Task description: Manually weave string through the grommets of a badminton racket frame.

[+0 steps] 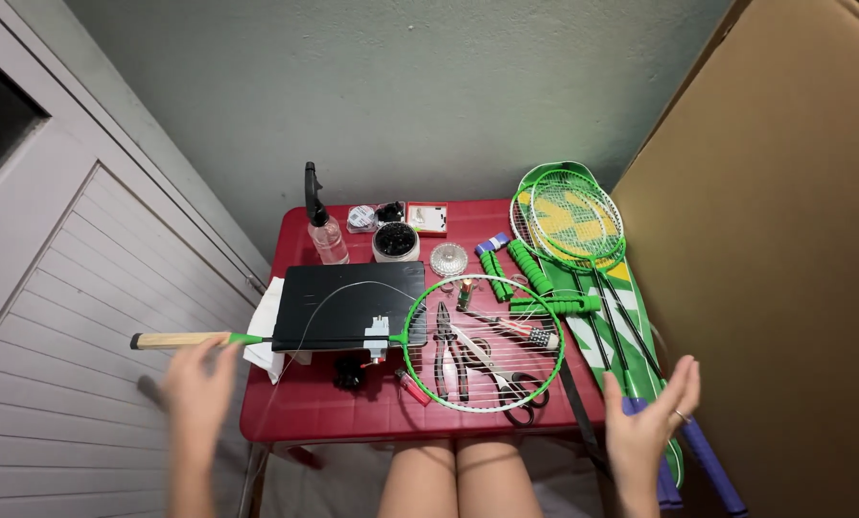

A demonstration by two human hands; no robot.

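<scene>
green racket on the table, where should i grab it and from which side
Take the green racket by its wooden handle, coming from the left: the handle juts past the red table edge into free air beside the left hand, while tools lie under the strung head.

A green racket [401, 341] lies across the red worktop [305, 408], its head over pliers [446, 350] and scissors [506, 379]. The left hand [197, 388] touches its wooden handle; the right hand [652, 422] hovers open off the worktop's right edge.
</scene>
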